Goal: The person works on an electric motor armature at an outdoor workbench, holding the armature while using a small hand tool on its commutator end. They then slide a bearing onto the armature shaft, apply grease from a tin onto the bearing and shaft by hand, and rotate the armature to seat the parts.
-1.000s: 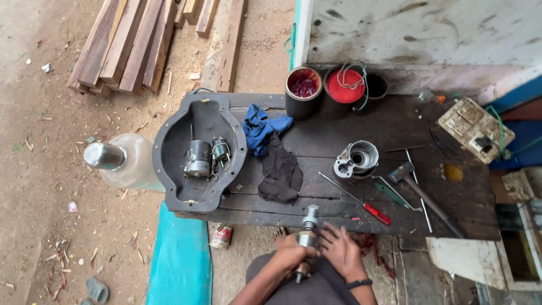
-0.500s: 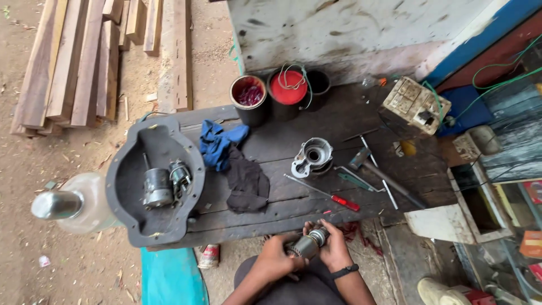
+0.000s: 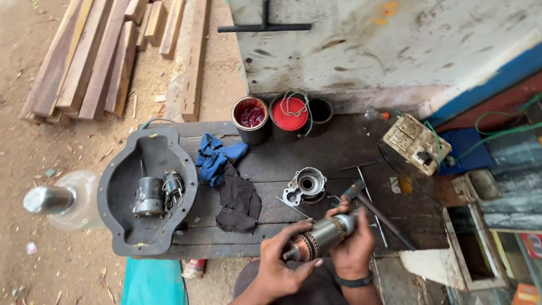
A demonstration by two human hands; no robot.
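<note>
Both of your hands are on one part at the near edge of the bench (image 3: pixel 316 152), a dark wooden top that carries everything else. Largest on it is the black cover (image 3: pixel 121 186) at the far left, lying hollow side up with a small motor (image 3: pixel 148 196) inside; just off its left edge stands a clear jug (image 3: pixel 70 199) with a metal cap. Near the middle lie a dark rag (image 3: pixel 239 204) and a blue cloth (image 3: pixel 216 158), touching each other, and at the back edge stand three tins (image 3: pixel 251 118), one with a red lid and wire on top. The housing (image 3: pixel 305 185), open end up, sits just beyond your hands, with a hammer (image 3: pixel 377 212) and thin rods to its right. You hold the armature (image 3: pixel 323 237) tilted above your lap, shaft end up toward the hammer. Your left hand (image 3: pixel 279 261) is curled loosely round the copper-wound lower end, fingers partly open. Your right hand (image 3: pixel 351 248) is closed firmly round the upper body. This looks like the inspection or cleaning step, with the part out of its housing. Judging by that, any further handling calls for a steady grip on the body and light fingers near the windings.
</note>
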